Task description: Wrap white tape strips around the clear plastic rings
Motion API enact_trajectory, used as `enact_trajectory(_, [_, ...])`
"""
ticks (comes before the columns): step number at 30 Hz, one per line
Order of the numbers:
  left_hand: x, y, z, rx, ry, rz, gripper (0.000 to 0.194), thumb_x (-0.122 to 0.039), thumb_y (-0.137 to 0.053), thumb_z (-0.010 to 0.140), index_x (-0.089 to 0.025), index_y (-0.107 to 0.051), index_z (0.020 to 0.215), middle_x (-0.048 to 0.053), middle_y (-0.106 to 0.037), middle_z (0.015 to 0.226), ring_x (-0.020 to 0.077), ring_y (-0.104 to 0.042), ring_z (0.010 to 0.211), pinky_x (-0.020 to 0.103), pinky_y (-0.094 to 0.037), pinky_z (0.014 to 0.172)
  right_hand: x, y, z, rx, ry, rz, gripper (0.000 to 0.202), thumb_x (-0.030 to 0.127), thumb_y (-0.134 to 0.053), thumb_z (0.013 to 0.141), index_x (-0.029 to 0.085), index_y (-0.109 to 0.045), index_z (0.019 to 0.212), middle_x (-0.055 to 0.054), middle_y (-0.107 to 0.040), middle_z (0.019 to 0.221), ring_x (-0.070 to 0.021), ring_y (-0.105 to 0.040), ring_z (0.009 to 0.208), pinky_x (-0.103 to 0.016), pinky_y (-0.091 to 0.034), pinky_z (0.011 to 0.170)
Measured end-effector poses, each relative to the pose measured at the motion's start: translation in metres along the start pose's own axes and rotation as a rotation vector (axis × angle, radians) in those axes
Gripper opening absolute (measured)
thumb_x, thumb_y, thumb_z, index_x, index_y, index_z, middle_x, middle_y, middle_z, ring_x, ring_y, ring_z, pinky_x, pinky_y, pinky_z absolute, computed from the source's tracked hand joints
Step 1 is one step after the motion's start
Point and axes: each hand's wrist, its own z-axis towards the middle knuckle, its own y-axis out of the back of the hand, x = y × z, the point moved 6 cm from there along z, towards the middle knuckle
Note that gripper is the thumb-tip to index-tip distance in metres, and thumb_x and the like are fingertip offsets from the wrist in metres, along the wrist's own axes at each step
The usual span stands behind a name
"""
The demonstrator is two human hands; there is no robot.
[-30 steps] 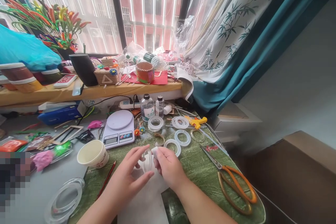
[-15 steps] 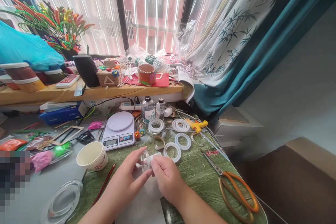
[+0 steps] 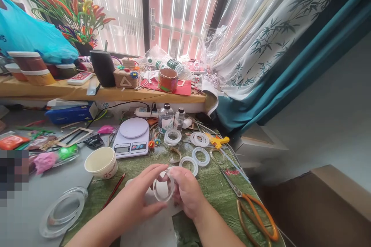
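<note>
A clear ring (image 3: 156, 195), like a bangle, is held between both hands, its round face turned towards me. My left hand (image 3: 141, 192) grips the ring's left side, with fingers at the top and thumb near the bottom. On the upper right edge, my right hand (image 3: 187, 191) pinches the ring; its curled fingers are partly hidden. A white sheet (image 3: 150, 229) lies on the table below. Just beyond the hands are a white ring mould (image 3: 194, 170) and a bluish ring mould (image 3: 206, 157).
Orange-handled scissors (image 3: 255, 210) lie at right, near a yellow glue gun (image 3: 218, 141). A paper cup (image 3: 100, 166), pencil (image 3: 114, 191) and large clear rings (image 3: 48, 231) are at left. Behind stand a kitchen scale (image 3: 131, 142) and a capped bottle (image 3: 166, 119).
The clear ring has turned from nearly edge-on to face me. My right hand has shifted to its upper right edge. The camera view has moved slightly.
</note>
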Motion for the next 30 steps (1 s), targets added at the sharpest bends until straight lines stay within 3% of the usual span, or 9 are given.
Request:
enact_trajectory(5, [-0.005, 0.000, 0.001, 0.015, -0.052, 0.050, 0.086, -0.015, -0.079, 0.074, -0.039, -0.046, 0.150, 0.006, -0.055, 0.153, 0.0304, -0.061, 0.130, 0.041, -0.053, 0.107, 0.001, 0.000, 0.000, 0.018, -0.017, -0.006, 0.037, 0.053, -0.071, 0.080, 0.017, -0.063, 0.076, 0.009, -0.038, 0.047, -0.0059, -0.022, 0.038, -0.021, -0.015, 0.038])
enact_trajectory(8, [-0.008, 0.000, 0.002, 0.033, -0.046, 0.023, 0.083, -0.012, -0.078, 0.073, -0.041, -0.050, 0.146, 0.004, -0.058, 0.148, 0.0268, -0.068, 0.117, 0.036, -0.058, 0.098, 0.000, -0.002, 0.000, 0.055, 0.001, -0.017, 0.038, 0.053, -0.068, 0.084, 0.017, -0.062, 0.075, 0.008, -0.039, 0.049, -0.0066, -0.022, 0.038, -0.023, -0.015, 0.038])
enact_trajectory(12, [-0.001, 0.000, 0.005, -0.006, 0.063, -0.056, 0.073, -0.021, -0.080, 0.075, -0.035, -0.055, 0.142, 0.006, -0.067, 0.133, 0.0213, -0.072, 0.090, 0.031, -0.062, 0.077, -0.003, -0.002, 0.000, 0.029, 0.079, -0.117, 0.046, 0.061, -0.061, 0.090, 0.017, -0.065, 0.078, 0.006, -0.043, 0.054, -0.0079, -0.028, 0.043, -0.023, -0.019, 0.042])
enact_trajectory(15, [0.009, -0.001, 0.007, -0.073, 0.189, -0.091, 0.063, -0.033, -0.077, 0.080, -0.028, -0.057, 0.140, 0.009, -0.070, 0.125, 0.0217, -0.072, 0.085, 0.032, -0.063, 0.070, -0.005, -0.003, -0.001, 0.002, 0.134, -0.239, 0.050, 0.066, -0.063, 0.088, 0.017, -0.069, 0.086, 0.006, -0.043, 0.057, -0.0087, -0.032, 0.049, -0.023, -0.023, 0.047])
enact_trajectory(21, [0.004, -0.002, 0.005, -0.102, 0.132, -0.009, 0.062, -0.030, -0.078, 0.078, -0.028, -0.060, 0.137, 0.012, -0.066, 0.135, 0.0306, -0.067, 0.113, 0.044, -0.059, 0.094, -0.007, 0.000, -0.002, -0.079, 0.075, -0.135, 0.056, 0.071, -0.063, 0.084, 0.015, -0.068, 0.085, 0.008, -0.040, 0.050, -0.0074, -0.028, 0.043, -0.023, -0.021, 0.043])
enact_trajectory(25, [0.006, 0.002, 0.003, -0.174, 0.136, -0.042, 0.064, -0.030, -0.072, 0.085, -0.031, -0.052, 0.146, 0.010, -0.067, 0.131, 0.0286, -0.068, 0.111, 0.042, -0.060, 0.092, -0.007, -0.003, 0.000, -0.031, 0.010, 0.030, 0.042, 0.058, -0.068, 0.082, 0.016, -0.068, 0.089, 0.007, -0.046, 0.056, -0.0070, -0.031, 0.041, -0.022, -0.022, 0.043])
enact_trajectory(30, [-0.001, -0.001, 0.007, -0.081, 0.062, -0.010, 0.065, -0.028, -0.072, 0.086, -0.038, -0.052, 0.147, 0.008, -0.060, 0.140, 0.0284, -0.065, 0.119, 0.042, -0.056, 0.100, -0.004, 0.001, 0.000, -0.085, 0.068, -0.119, 0.043, 0.060, -0.063, 0.086, 0.017, -0.069, 0.086, 0.006, -0.045, 0.056, -0.0092, -0.033, 0.044, -0.024, -0.024, 0.044])
